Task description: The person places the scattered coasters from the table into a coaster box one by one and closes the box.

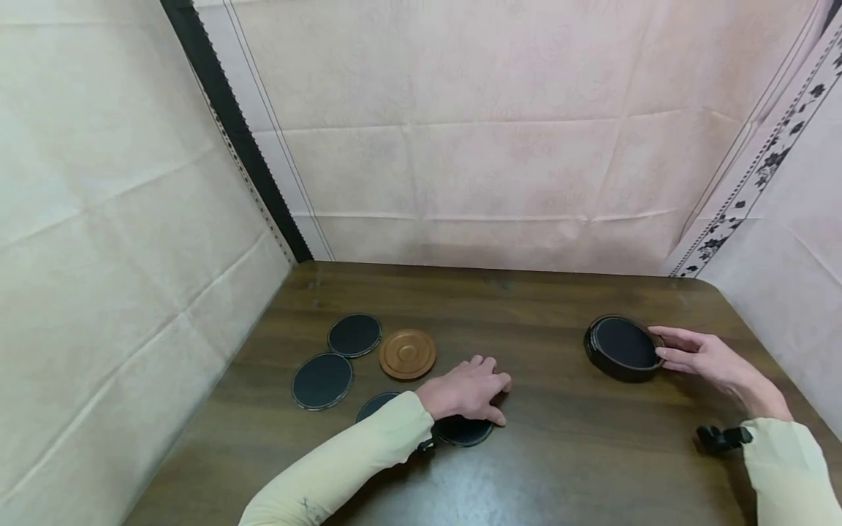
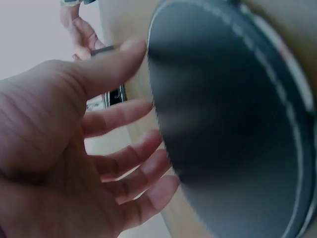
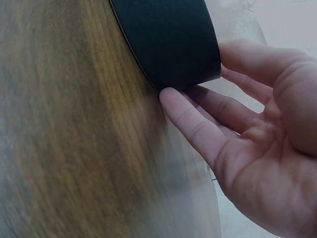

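Note:
My left hand (image 1: 463,391) reaches over a round black coaster (image 1: 465,432) with stitched edging. In the left wrist view its thumb and fingers are spread beside the rim of that coaster (image 2: 223,114); whether the tips touch it I cannot tell. On the right, my right hand (image 1: 713,361) rests its fingertips on the side of a round black coaster holder (image 1: 621,351). The right wrist view has the fingers fairly straight against the wall of the holder (image 3: 168,44), not wrapped round it. A black disc lies inside the holder's rim.
Two black coasters, one farther back (image 1: 355,334) and one at left (image 1: 322,381), lie flat near a brown wooden coaster (image 1: 408,354). Another black coaster (image 1: 376,404) is partly hidden by my left sleeve. Pale cloth (image 1: 493,175) hangs behind the wooden table (image 1: 559,453) and along both sides.

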Action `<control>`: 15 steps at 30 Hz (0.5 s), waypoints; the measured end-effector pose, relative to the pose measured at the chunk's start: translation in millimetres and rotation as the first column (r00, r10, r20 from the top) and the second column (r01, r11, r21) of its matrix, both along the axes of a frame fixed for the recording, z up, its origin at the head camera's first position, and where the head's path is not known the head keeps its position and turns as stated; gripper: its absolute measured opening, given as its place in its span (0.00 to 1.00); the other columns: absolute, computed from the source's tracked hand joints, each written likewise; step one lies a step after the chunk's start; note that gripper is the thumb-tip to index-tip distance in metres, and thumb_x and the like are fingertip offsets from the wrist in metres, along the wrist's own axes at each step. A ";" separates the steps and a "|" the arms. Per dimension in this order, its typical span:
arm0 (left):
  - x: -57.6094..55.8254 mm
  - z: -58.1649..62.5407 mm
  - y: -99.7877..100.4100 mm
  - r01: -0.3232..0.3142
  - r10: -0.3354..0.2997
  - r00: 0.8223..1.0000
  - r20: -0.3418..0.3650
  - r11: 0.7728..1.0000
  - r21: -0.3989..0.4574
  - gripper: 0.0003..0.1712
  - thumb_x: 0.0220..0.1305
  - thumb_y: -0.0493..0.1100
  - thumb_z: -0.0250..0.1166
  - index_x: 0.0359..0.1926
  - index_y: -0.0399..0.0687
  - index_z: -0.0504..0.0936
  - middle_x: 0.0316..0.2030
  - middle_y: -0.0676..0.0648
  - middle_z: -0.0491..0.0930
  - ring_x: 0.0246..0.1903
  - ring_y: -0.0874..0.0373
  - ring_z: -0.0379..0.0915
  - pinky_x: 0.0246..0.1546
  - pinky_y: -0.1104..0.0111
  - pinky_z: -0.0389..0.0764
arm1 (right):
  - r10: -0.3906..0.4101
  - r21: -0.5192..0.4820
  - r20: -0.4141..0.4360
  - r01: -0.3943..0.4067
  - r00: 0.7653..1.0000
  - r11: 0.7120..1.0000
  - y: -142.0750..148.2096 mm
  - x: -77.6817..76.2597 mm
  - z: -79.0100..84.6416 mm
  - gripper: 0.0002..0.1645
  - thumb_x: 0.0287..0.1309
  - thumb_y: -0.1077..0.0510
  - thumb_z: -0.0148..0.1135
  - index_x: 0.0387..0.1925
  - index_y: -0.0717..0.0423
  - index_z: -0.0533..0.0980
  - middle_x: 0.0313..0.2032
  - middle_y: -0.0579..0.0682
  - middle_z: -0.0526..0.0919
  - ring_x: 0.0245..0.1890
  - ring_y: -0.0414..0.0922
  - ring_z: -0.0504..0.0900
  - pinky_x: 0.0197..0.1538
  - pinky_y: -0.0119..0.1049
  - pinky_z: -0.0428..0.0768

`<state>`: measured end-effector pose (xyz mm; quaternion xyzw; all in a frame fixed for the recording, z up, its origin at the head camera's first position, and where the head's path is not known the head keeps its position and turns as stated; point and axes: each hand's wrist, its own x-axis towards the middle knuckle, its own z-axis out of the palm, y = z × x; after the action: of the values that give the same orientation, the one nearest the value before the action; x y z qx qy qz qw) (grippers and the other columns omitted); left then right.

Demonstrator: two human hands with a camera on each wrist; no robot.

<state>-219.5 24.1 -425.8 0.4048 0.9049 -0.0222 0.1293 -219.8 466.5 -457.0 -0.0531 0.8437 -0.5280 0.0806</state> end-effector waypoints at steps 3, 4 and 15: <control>-3.9 2.2 -4.7 0.024 -0.023 0.999 0.044 0.999 -0.023 0.26 0.57 0.65 0.69 0.54 0.64 0.77 0.52 0.53 0.71 0.49 0.58 0.63 0.48 0.67 0.71 | 0.012 -0.014 -0.003 -0.012 1.000 1.000 0.8 0.1 -1.7 0.36 0.65 0.60 0.61 0.70 0.68 0.59 0.49 0.20 0.75 0.45 0.29 0.83 0.45 0.31 0.84; -5.5 3.3 -5.8 0.029 -0.027 0.998 0.062 0.999 -0.029 0.26 0.57 0.64 0.69 0.54 0.65 0.77 0.52 0.53 0.70 0.49 0.58 0.62 0.49 0.67 0.70 | 0.015 -0.023 -0.005 -0.015 1.000 1.000 1.0 -0.1 -2.3 0.36 0.66 0.61 0.61 0.70 0.68 0.59 0.49 0.21 0.75 0.45 0.30 0.83 0.45 0.31 0.84; -23.4 2.3 -4.6 0.049 -0.046 0.988 0.147 0.999 -0.018 0.18 0.54 0.59 0.74 0.37 0.58 0.78 0.39 0.55 0.72 0.42 0.59 0.61 0.39 0.72 0.68 | -0.001 -0.015 0.013 0.001 1.000 1.000 0.6 -0.8 -1.3 0.38 0.66 0.59 0.61 0.70 0.68 0.58 0.49 0.20 0.75 0.46 0.30 0.83 0.46 0.32 0.84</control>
<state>-242.9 19.5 -423.5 0.4253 0.8829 -0.0052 0.1989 -220.6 467.1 -458.3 -0.0499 0.8392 -0.5348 0.0852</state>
